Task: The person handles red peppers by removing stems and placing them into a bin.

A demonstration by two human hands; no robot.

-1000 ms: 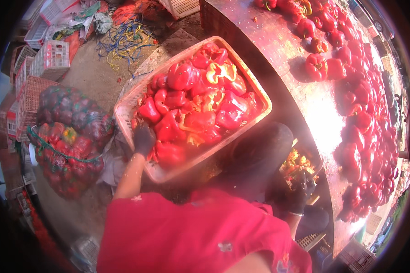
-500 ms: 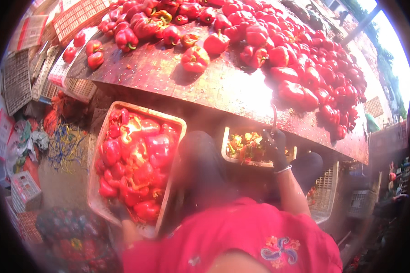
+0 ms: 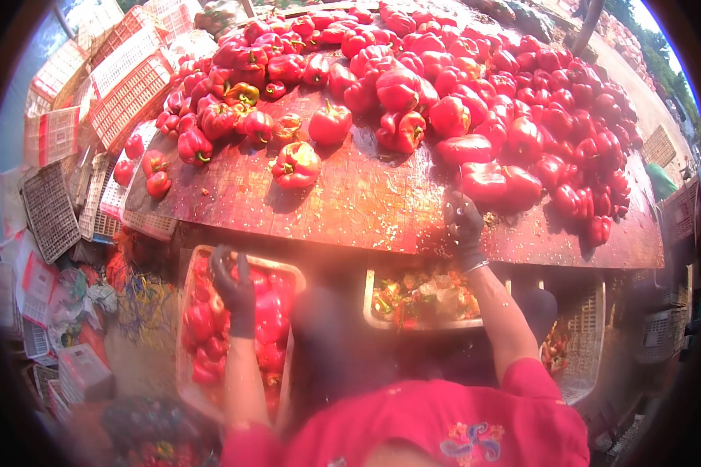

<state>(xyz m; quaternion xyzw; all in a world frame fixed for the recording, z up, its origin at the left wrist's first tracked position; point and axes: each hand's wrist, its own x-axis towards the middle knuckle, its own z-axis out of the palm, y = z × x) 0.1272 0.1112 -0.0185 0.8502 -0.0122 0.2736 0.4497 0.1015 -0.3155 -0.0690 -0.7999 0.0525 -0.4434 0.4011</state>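
My left hand (image 3: 236, 289), in a dark glove, is raised over a crate (image 3: 184, 373) of cut red bell peppers (image 3: 271, 315). Its fingers are apart and hold nothing. My right hand (image 3: 465, 224), also gloved and with a bracelet at the wrist, is at the near edge of the wooden table (image 3: 350, 210). Its fingers are curled; what they grip is hard to make out against the glare. Just beyond it lie whole red bell peppers (image 3: 483, 182). Below it stands a crate of pepper scraps (image 3: 424, 300).
A large heap of red peppers (image 3: 537, 117) covers the table's far and right side. Stacked plastic crates (image 3: 132, 93) stand at the left. Another crate (image 3: 584, 350) is by my right knee. Tangled string (image 3: 144, 307) lies on the floor at left.
My left hand has risen from the crate's near side to above its far part. My right hand has moved up to the table edge; the thin curved tool in it no longer shows clearly.
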